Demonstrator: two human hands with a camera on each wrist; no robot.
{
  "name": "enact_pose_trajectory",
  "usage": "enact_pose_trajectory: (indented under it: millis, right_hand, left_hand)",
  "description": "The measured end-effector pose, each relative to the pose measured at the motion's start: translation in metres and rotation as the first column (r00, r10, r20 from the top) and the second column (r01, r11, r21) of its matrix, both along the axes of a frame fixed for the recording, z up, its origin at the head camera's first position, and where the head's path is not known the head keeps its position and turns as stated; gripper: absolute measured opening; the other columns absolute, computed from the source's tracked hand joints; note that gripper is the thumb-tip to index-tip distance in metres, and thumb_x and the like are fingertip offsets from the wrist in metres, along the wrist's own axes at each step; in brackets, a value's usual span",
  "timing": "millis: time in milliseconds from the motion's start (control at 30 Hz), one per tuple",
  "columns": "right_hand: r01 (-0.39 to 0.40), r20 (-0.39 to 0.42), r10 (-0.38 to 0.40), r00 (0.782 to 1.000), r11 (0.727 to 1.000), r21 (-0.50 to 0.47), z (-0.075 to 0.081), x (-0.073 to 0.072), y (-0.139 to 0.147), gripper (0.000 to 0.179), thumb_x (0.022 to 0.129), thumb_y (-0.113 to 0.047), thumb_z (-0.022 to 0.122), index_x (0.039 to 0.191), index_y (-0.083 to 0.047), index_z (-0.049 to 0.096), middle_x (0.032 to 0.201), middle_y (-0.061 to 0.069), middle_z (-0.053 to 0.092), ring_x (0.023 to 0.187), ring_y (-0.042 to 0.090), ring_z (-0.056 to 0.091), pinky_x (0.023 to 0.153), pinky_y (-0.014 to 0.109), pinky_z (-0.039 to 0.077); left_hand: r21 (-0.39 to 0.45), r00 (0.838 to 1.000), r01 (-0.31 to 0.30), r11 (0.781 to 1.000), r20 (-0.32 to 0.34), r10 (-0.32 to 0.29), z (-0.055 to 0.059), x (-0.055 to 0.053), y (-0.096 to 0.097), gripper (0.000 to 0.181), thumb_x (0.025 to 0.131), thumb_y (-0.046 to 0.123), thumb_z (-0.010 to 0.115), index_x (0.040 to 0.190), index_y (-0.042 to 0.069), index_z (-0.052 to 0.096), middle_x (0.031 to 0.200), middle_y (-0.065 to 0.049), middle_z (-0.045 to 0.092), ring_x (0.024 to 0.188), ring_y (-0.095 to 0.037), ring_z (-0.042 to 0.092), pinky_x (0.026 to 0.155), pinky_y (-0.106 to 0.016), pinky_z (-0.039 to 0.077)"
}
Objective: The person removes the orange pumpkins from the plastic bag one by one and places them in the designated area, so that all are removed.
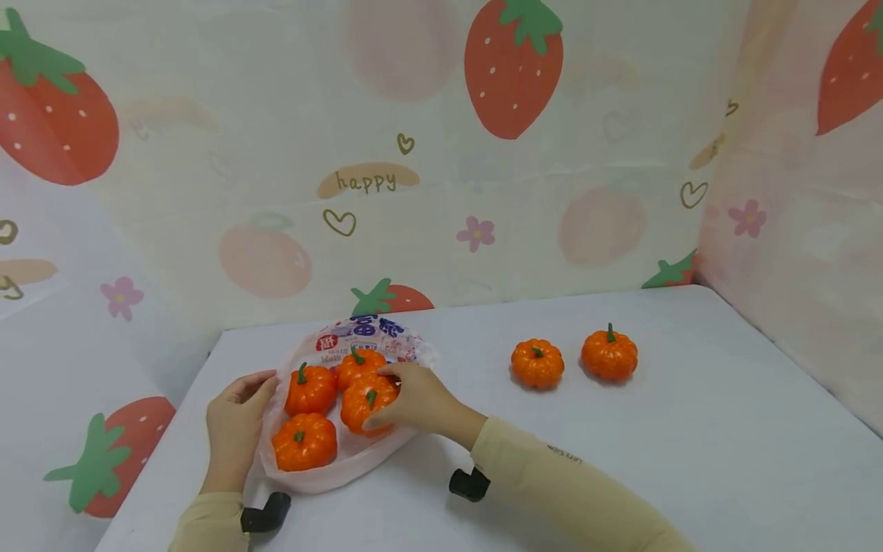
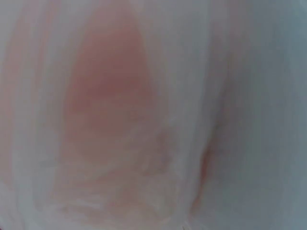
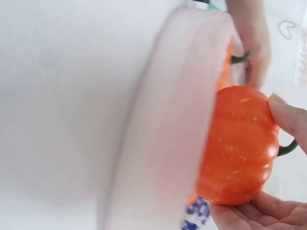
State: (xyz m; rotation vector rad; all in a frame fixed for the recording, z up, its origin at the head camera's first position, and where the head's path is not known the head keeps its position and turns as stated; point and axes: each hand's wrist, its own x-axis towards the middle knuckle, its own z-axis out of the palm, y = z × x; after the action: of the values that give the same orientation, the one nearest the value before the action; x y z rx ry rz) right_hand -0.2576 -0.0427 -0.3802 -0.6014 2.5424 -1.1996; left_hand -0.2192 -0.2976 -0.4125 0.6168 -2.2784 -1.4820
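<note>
A pale pink plastic bag [image 1: 331, 479] with blue and red print lies open on the table, its rim rolled into a ring. My left hand [image 1: 234, 425] pinches the bag's left edge between thumb and fingers. Inside the bag sit three small orange toy pumpkins with green stems, one at the left [image 1: 310, 391], one behind [image 1: 359, 364] and one in front [image 1: 305, 442]. Another toy pumpkin [image 3: 240, 148] is gripped by my right hand [image 1: 417, 399] across its sides, over the bag's right part. The left wrist view is blurred by pinkish plastic close to the lens.
Two more toy pumpkins stand on the white table [image 1: 690, 429] right of the bag, one nearer [image 1: 537, 364] and one farther right [image 1: 610, 356]. A strawberry-printed curtain [image 1: 517, 253] hangs behind the table and along both sides. Black camera mounts jut from both wrists.
</note>
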Motion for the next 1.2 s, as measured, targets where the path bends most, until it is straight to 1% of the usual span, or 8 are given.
enact_pose_trajectory:
  millis: [200,333,467,600,767,967,1033,1200]
  right_hand:
    - [0.017,0.010,-0.016,1.000,0.998,-0.066,0.009,0.004,0.028,0.073,0.076,-0.030,0.087,0.140,-0.010,0.056,0.139,0.009,0.059,0.128,0.027,0.054,0.106,0.044,0.050]
    - [0.021,0.011,-0.021,1.000,0.995,-0.097,0.011,0.008,0.052,0.071,0.077,-0.028,0.087,0.138,-0.008,0.056,0.140,0.011,0.057,0.128,0.030,0.055,0.103,0.044,0.052]
    - [0.088,0.016,-0.087,0.996,0.990,-0.108,0.010,0.010,0.075,0.070,0.076,-0.027,0.087,0.136,-0.007,0.057,0.140,0.011,0.058,0.128,0.032,0.056,0.101,0.044,0.053]
    - [0.170,0.018,-0.169,0.985,0.979,-0.110,0.008,0.013,0.099,0.071,0.073,-0.025,0.089,0.135,-0.007,0.059,0.139,0.011,0.059,0.129,0.033,0.057,0.100,0.045,0.054]
    - [0.208,0.036,-0.206,0.978,0.970,-0.123,0.005,0.015,0.125,0.075,0.072,-0.024,0.090,0.137,-0.006,0.057,0.143,0.014,0.056,0.131,0.038,0.054,0.102,0.047,0.052]
    - [0.223,0.014,-0.223,0.975,0.970,-0.096,0.005,0.016,0.154,0.079,0.073,-0.026,0.089,0.140,-0.005,0.054,0.147,0.020,0.051,0.133,0.041,0.052,0.105,0.049,0.049]
    - [0.222,-0.010,-0.223,0.975,0.972,-0.073,0.006,0.018,0.163,0.080,0.073,-0.028,0.089,0.140,-0.005,0.053,0.147,0.022,0.049,0.132,0.042,0.052,0.105,0.049,0.049]
    - [0.231,-0.027,-0.232,0.972,0.972,-0.051,0.009,0.021,0.180,0.081,0.074,-0.030,0.088,0.141,-0.003,0.052,0.148,0.026,0.047,0.131,0.045,0.052,0.104,0.050,0.050]
  left_hand:
    - [-0.014,1.000,0.011,1.000,0.023,-0.011,0.000,-0.001,0.002,0.049,0.098,0.050,0.055,0.130,0.015,0.064,0.136,-0.006,0.062,0.111,-0.008,0.056,0.084,-0.002,0.046]
    - [-0.017,0.999,0.008,1.000,0.035,-0.008,0.000,0.000,0.003,0.049,0.098,0.051,0.053,0.131,0.016,0.063,0.137,-0.006,0.061,0.115,-0.011,0.055,0.085,-0.003,0.047]
    - [-0.017,1.000,0.006,1.000,0.030,-0.005,-0.001,0.001,0.003,0.049,0.098,0.052,0.053,0.131,0.017,0.063,0.138,-0.005,0.061,0.116,-0.012,0.055,0.085,-0.003,0.047]
    - [-0.012,1.000,0.009,1.000,0.021,-0.009,-0.004,0.001,0.002,0.049,0.098,0.052,0.054,0.131,0.017,0.064,0.137,-0.005,0.061,0.115,-0.010,0.055,0.083,-0.001,0.046]
    - [-0.009,1.000,0.012,1.000,0.024,-0.012,-0.005,0.003,0.002,0.050,0.098,0.053,0.054,0.131,0.017,0.064,0.137,-0.005,0.061,0.113,-0.009,0.055,0.082,0.000,0.045]
    - [-0.004,1.000,0.011,1.000,0.026,-0.011,-0.004,0.002,0.002,0.050,0.097,0.053,0.054,0.131,0.017,0.064,0.137,-0.005,0.061,0.112,-0.009,0.055,0.082,0.000,0.045]
    - [-0.002,1.000,0.007,1.000,0.026,-0.007,-0.003,0.002,0.002,0.050,0.097,0.052,0.054,0.131,0.017,0.063,0.137,-0.005,0.061,0.112,-0.009,0.055,0.081,0.000,0.045]
    - [-0.007,1.000,0.002,1.000,0.031,-0.002,0.000,0.001,0.000,0.050,0.098,0.052,0.054,0.132,0.017,0.063,0.138,-0.005,0.060,0.113,-0.010,0.054,0.082,-0.001,0.045]
